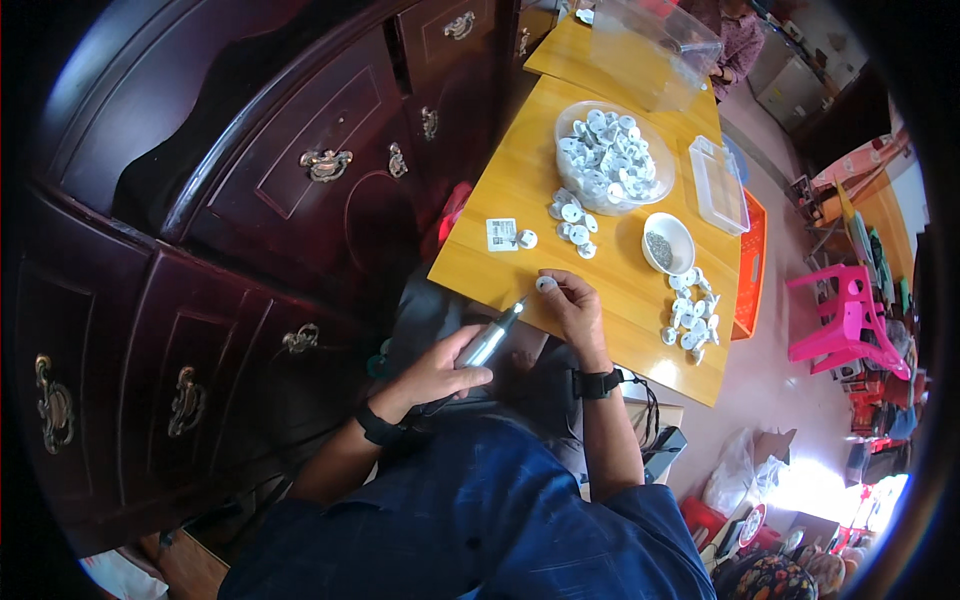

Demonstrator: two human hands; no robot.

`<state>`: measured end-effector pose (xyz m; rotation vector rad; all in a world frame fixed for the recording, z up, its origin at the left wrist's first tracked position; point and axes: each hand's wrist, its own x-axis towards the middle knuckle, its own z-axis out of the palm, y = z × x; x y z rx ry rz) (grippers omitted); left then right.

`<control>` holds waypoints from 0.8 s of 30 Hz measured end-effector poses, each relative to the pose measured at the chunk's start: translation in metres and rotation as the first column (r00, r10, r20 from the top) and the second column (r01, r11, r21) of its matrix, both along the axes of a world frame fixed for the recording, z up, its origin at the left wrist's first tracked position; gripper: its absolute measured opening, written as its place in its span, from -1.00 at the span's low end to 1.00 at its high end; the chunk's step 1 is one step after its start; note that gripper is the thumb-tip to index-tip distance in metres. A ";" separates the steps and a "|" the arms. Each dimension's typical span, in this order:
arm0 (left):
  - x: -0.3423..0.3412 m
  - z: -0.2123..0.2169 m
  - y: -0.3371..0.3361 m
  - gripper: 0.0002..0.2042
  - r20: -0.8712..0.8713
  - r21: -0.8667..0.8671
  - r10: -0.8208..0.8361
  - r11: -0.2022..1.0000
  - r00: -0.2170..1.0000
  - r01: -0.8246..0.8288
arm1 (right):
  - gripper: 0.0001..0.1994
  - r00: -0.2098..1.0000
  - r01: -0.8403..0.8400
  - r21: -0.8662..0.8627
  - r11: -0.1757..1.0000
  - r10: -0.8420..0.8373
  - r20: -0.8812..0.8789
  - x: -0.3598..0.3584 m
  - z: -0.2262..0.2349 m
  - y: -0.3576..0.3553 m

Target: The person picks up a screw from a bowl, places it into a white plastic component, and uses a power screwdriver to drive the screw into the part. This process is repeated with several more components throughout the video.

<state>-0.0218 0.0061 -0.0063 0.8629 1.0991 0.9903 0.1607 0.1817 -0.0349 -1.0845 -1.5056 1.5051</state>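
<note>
My left hand (pixel 432 372) is wrapped round a silver pen-shaped electric screwdriver (pixel 486 344), its dark tip angled up and to the right. Close to that tip, my right hand (pixel 577 312) pinches a small white round plastic part (pixel 546 284) with a dark centre, over the table's near edge. Beyond my hands lie a square printed card (pixel 501 235), a single white part (pixel 527 239) and a small cluster of similar parts (pixel 575 224). To the right stand a white bowl (pixel 688 236) of tiny metal pieces, probably screws, and a loose pile of white parts (pixel 692 318).
A clear round tub (pixel 648 205) heaped with white parts stands farther back on the yellow wooden table (pixel 500 185). Beside it lies a clear tray (pixel 715 190). An orange crate (pixel 752 275), a pink stool (pixel 840 310), dark cabinets (pixel 280 190) and another person (pixel 738 45) surround the table.
</note>
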 end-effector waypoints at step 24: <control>0.008 0.011 -0.003 -0.40 -0.172 -0.013 -0.009 1.000 0.985 0.007 | -0.85 0.521 -0.220 0.632 0.743 -0.458 0.721 0.128 0.070 0.132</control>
